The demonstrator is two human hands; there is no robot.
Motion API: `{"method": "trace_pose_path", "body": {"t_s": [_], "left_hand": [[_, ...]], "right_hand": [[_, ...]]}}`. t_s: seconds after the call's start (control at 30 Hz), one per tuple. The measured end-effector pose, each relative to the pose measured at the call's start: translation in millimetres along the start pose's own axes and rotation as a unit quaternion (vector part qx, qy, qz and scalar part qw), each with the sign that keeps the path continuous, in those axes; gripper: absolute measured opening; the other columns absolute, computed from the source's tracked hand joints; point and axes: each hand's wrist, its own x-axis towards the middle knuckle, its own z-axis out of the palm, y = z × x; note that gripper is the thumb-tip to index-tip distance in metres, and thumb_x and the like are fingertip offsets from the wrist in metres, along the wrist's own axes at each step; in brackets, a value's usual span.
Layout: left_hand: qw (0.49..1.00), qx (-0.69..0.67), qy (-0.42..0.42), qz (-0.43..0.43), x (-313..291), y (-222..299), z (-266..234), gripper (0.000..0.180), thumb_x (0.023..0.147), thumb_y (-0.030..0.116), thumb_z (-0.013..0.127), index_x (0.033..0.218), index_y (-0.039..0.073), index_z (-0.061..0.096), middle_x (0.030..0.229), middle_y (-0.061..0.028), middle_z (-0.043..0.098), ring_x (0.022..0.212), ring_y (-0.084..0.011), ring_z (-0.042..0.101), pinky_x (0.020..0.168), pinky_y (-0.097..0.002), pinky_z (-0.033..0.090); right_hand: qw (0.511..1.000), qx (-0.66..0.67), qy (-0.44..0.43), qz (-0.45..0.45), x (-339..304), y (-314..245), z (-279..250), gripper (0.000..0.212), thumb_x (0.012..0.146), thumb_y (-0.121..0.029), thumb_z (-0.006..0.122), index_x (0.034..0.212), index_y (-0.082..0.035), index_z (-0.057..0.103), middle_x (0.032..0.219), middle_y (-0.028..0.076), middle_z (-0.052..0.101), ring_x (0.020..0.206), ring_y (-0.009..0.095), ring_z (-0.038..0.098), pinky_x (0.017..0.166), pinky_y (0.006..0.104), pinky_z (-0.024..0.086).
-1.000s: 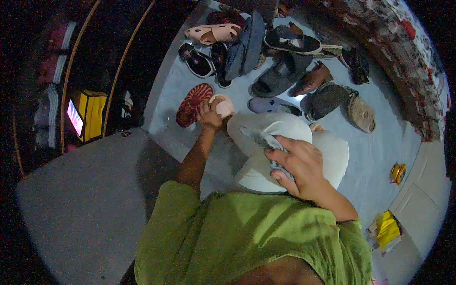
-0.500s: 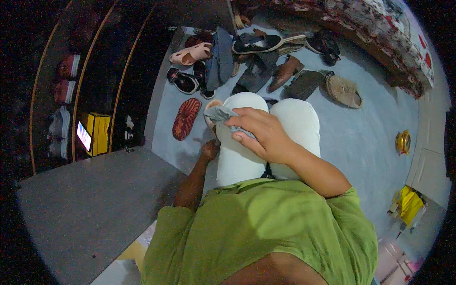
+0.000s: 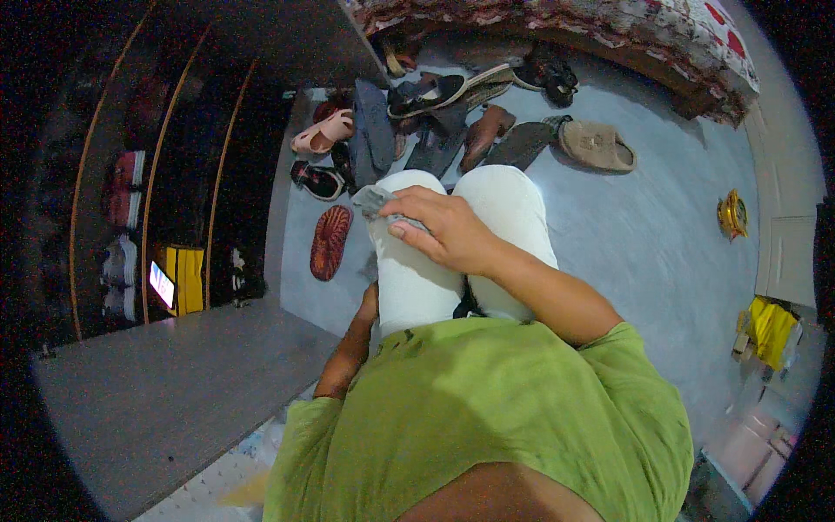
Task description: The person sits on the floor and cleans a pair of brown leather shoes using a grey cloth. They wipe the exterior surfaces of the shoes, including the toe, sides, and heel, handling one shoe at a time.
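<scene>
My right hand [image 3: 445,228] grips a crumpled grey cloth [image 3: 374,201] above my left knee, its fingers curled round it. My left hand [image 3: 369,300] is low beside my left thigh; the white trouser leg hides its fingers and anything in them. Left of my knees, a red-brown patterned slipper [image 3: 330,243] lies alone on the floor. Beyond it are a black sandal [image 3: 317,180] and a pink clog [image 3: 323,131]. In front of my knees lie a brown shoe [image 3: 487,135] and a beige slipper [image 3: 597,146].
An open cabinet with dark shelves stands at left, holding a lit phone [image 3: 161,284], a yellow box [image 3: 186,277] and red shoes [image 3: 127,188]. Its grey door [image 3: 191,383] extends toward me. Far right are a bed with patterned cover [image 3: 557,22] and a gold round object [image 3: 732,214].
The pale shoe near the cloth has gone out of sight. My left hand has dropped back beside my thigh. My right hand still holds the cloth; the whole view has turned slightly.
</scene>
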Motion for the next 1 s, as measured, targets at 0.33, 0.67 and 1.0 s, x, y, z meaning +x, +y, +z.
{"method": "trace_pose_path", "body": {"t_s": [0.33, 0.67, 1.0], "left_hand": [[0.999, 0.001, 0.02, 0.037, 57, -6, -39, 0.047, 0.079, 0.03, 0.064, 0.119, 0.01, 0.052, 0.123, -0.0173, 0.048, 0.116, -0.038, 0.042, 0.097, -0.046, 0.036], [0.99, -0.002, 0.134, 0.039, 122, -2, -91, 0.043, 0.079, 0.03, 0.063, 0.115, 0.008, 0.056, 0.117, -0.018, 0.053, 0.112, -0.0378, 0.048, 0.095, -0.0453, 0.039], [0.941, 0.041, 0.326, 0.075, 164, 38, -143, 0.051, 0.077, 0.032, 0.067, 0.117, 0.002, 0.054, 0.115, -0.021, 0.055, 0.107, -0.0401, 0.052, 0.09, -0.046, 0.042]], "right_hand": [[1.0, -0.013, -0.015, -0.001, 3, -23, 22, 0.024, 0.087, -0.021, 0.057, 0.106, -0.007, 0.059, 0.106, 0.015, 0.058, 0.093, 0.033, 0.059, 0.078, 0.0378, 0.049], [0.994, 0.001, -0.093, 0.056, 19, -13, 6, 0.023, 0.084, -0.016, 0.06, 0.105, -0.005, 0.06, 0.107, 0.016, 0.058, 0.091, 0.033, 0.059, 0.076, 0.0368, 0.049], [0.982, 0.109, -0.11, 0.107, 34, 19, -15, 0.029, 0.082, -0.019, 0.063, 0.107, -0.006, 0.058, 0.109, 0.017, 0.056, 0.092, 0.034, 0.059, 0.077, 0.0396, 0.049]]}}
